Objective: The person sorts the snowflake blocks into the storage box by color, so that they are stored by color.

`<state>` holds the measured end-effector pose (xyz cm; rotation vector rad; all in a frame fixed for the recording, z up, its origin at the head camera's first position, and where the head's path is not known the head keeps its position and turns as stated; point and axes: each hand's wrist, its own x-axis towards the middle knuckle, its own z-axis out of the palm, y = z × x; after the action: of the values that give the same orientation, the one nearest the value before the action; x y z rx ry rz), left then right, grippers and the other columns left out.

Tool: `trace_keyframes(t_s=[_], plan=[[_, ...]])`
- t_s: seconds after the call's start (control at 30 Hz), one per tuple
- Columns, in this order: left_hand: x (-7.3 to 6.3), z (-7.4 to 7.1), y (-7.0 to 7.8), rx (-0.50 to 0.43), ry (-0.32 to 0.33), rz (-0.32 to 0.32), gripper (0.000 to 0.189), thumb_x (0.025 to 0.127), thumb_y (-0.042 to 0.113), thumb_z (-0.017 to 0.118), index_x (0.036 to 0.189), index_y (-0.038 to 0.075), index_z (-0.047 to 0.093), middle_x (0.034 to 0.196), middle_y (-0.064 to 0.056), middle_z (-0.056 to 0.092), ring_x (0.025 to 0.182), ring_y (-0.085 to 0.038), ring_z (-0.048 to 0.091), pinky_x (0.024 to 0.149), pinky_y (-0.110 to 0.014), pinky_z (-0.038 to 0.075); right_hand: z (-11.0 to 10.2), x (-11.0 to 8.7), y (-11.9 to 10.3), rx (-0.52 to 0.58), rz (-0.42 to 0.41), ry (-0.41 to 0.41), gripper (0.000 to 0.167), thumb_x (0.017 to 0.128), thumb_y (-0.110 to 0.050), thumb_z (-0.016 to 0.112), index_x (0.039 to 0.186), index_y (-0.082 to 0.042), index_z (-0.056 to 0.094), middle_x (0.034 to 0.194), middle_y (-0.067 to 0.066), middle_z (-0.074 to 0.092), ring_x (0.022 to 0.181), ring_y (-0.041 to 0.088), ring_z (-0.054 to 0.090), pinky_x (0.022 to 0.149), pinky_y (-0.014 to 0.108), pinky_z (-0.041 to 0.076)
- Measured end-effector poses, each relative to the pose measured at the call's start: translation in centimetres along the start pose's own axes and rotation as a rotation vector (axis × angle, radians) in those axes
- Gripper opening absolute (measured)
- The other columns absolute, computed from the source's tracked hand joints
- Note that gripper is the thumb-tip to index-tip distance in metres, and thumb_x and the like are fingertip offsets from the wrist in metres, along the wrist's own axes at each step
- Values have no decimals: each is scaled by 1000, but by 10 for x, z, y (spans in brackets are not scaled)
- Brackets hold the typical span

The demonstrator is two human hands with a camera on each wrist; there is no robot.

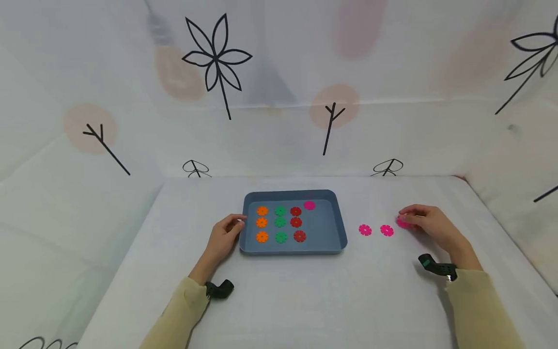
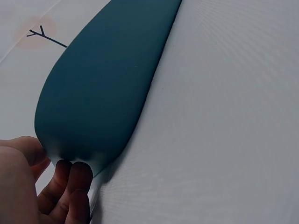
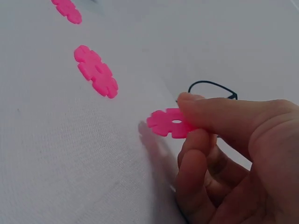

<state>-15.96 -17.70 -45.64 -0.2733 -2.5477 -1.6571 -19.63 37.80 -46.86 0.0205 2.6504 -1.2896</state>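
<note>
My right hand (image 1: 431, 225) pinches a pink notched plastic disc (image 3: 163, 123) between thumb and fingers, a little above the cloth. Two more pink discs, one nearer (image 1: 386, 230) and one farther left (image 1: 365, 230), lie flat between that hand and the blue-grey tray (image 1: 340, 223). At the tray's left end, my left hand (image 1: 224, 237) grips the wall, fingertips against its outside in the left wrist view. Inside the tray lie columns of orange discs (image 1: 261, 222), green discs (image 1: 280, 222) and red discs (image 1: 296, 222), with one pink disc (image 1: 309, 205) at the top right.
A white cloth (image 1: 305, 300) covers the table. Behind it and at both sides hang pale sheets (image 1: 279, 140) printed with leaves and twigs. Each wrist wears a dark camera band, one left (image 1: 220, 289) and one right (image 1: 438, 267).
</note>
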Motion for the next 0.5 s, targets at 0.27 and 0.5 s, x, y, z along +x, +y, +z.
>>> trace_keyframes(t_s=[0.27, 0.5], plan=[[-1, 0, 0, 2, -5, -6, 24, 101, 9, 58, 119, -4, 67, 87, -20, 59, 72, -14, 49, 66, -23, 40, 5, 0, -5, 115, 26, 101, 57, 100, -44, 58, 138, -1, 51, 113, -1, 59, 92, 13, 57, 74, 20, 51], [-1, 0, 0, 0, -7, -6, 24, 101, 8, 58, 120, -5, 66, 89, -22, 60, 73, -15, 50, 67, -23, 41, 9, 0, -13, 233, -20, 110, 55, 100, -38, 60, 137, 1, 49, 107, -9, 58, 90, 2, 60, 77, 20, 53]])
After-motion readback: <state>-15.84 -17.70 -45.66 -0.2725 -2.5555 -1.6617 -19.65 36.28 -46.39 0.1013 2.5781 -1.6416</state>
